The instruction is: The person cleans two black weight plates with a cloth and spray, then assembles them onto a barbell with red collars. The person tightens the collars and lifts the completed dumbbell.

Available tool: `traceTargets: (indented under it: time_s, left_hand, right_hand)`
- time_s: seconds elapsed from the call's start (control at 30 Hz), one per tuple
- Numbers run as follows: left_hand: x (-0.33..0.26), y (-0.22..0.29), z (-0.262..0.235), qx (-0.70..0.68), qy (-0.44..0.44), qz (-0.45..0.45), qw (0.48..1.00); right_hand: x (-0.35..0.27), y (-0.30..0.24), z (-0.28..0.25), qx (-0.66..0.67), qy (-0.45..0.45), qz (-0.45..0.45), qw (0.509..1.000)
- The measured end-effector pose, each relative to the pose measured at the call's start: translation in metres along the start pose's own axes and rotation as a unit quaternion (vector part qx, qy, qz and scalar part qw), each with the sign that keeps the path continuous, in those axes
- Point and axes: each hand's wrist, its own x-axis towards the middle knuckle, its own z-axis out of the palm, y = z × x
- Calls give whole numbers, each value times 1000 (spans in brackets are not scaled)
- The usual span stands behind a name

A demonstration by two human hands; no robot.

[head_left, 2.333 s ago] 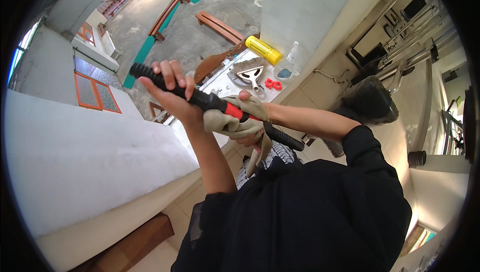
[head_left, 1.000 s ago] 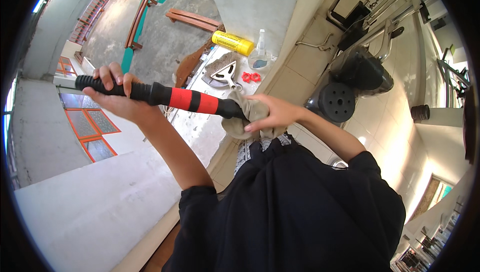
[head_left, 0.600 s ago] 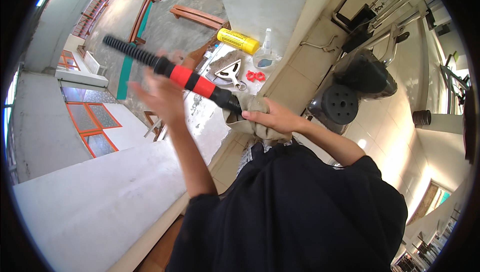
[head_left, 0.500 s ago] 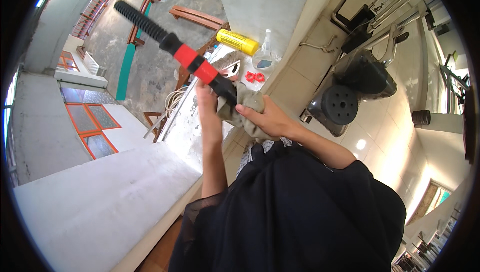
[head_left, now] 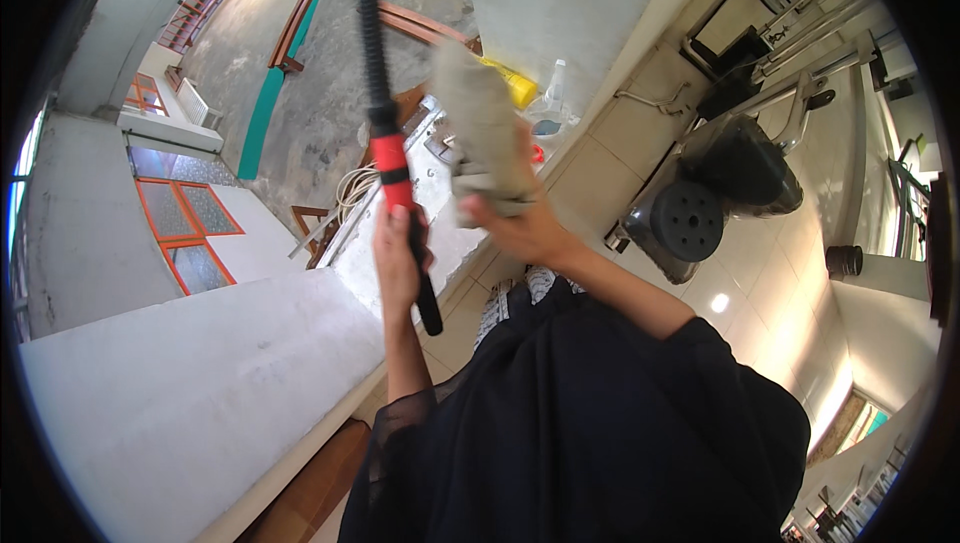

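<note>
My left hand (head_left: 397, 261) is closed around the lower part of a black-and-red exercise bar (head_left: 392, 158). The bar stands nearly upright, its long ribbed end up and its smooth black end showing below my fist. To the right of it, my right hand (head_left: 520, 228) grips a grey-beige cloth (head_left: 478, 128), which is smeared by motion. A gap separates the cloth from the bar. Behind the cloth, a red star-shaped collar (head_left: 538, 154) partly shows on the white ledge (head_left: 360, 278).
Past the cloth are a yellow cylinder (head_left: 515, 83) and a clear spray bottle (head_left: 552, 103). Coiled pale cable (head_left: 357, 188) hangs at the ledge's left side. Wooden benches (head_left: 300, 18) stand on the floor beyond. Gym equipment with black rollers (head_left: 688, 220) is at my right.
The cloth has come off the bar's lower end and moved up with my right hand. My left hand now grips the bar, which has swung from a leftward slant to nearly upright.
</note>
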Motion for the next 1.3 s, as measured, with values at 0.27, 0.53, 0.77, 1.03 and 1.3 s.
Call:
traceTargets:
  time_s: [0.27, 0.53, 0.77, 1.03, 1.3]
  left_hand:
    - [-37, -8, 11, 22, -71, -24, 997]
    - [-78, -17, -8, 35, -129, -72, 988]
    - [-104, -28, -21, 5, -235, -113, 965]
    - [-94, -89, 20, -77, -318, -98, 940]
    - [-54, -57, 194, -102, -387, 55, 915]
  right_hand:
    - [69, 9, 48, -47, 127, -55, 989]
    - [84, 8, 22, 128, 169, -39, 977]
    - [58, -38, -54, 145, 241, -51, 958]
    - [-57, -84, -161, 253, 366, -20, 895]
    - [-131, -75, -224, 208, 350, 13, 913]
